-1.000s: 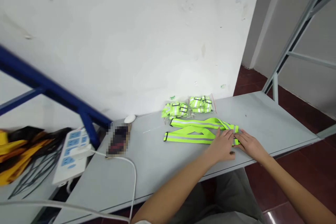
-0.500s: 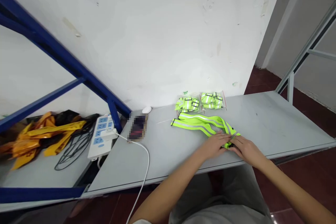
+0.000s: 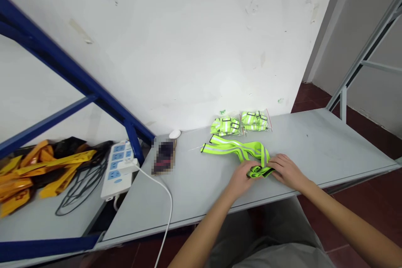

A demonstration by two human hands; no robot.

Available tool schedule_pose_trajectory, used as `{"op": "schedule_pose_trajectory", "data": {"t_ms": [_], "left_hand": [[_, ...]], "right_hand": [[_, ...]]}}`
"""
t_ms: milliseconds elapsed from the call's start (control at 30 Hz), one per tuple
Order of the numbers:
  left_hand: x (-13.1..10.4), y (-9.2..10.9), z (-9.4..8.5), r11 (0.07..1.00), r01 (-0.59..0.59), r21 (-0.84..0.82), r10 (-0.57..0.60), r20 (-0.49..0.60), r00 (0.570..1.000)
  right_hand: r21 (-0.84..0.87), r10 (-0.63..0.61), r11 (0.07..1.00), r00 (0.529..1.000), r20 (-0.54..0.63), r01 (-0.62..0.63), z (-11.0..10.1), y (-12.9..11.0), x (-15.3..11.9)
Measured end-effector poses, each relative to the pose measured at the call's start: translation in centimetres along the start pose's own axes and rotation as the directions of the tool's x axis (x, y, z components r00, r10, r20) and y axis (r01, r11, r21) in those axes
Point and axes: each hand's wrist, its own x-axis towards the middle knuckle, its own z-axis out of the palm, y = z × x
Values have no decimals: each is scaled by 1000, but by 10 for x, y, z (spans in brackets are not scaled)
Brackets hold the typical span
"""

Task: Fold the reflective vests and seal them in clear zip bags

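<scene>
A neon-yellow reflective strap with silver stripes lies on the grey table, its two dark-edged ends pointing left. Its near part is bunched and folded between my hands, close to the table's front edge. My left hand grips the folded part from the left, fingers curled round it. From the right, my right hand pinches the same bunch, with the thumb hidden beneath. Behind the strap, by the wall, are two clear bags, a left bag and a right bag, each holding folded reflective straps.
A phone, blurred out, lies at the left, below a small white rounded object. A white cable runs from the power strip over the table edge. Blue frame bars and yellow-orange packaging are further left.
My hands have moved apart, the left one shifting left. The strap's near part is now more bunched up, and its far ends have slid slightly left.
</scene>
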Motion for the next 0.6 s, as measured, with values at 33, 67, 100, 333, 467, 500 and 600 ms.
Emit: {"op": "schedule_pose_trajectory", "data": {"t_ms": [33,67,100,333,467,500,600], "left_hand": [[1,1,-5,1000,-10,3,10,-31,999],[1,1,-10,1000,-15,4,15,-51,999],[2,0,-15,1000,-10,5,10,-61,998],[-14,-20,-23,996,73,-48,-79,-132,988],[-19,-31,-16,1000,20,3,-20,-193,981],[-19,-32,-14,1000,9,16,-5,-219,976],[-19,-33,-13,994,32,102,-9,-217,976]], "right_hand": [[-8,-8,1000,1000,-5,8,0,-1,4],[-16,-14,1000,1000,-10,14,0,-1,7],[-22,-19,1000,1000,-16,19,1,-1,9],[-42,1,999,1000,29,0,21,-1,18],[-99,83,992,992,95,-74,28,-6,25],[-122,109,988,988,114,-95,28,-9,28],[-181,153,976,974,165,-122,26,-19,37]]}}
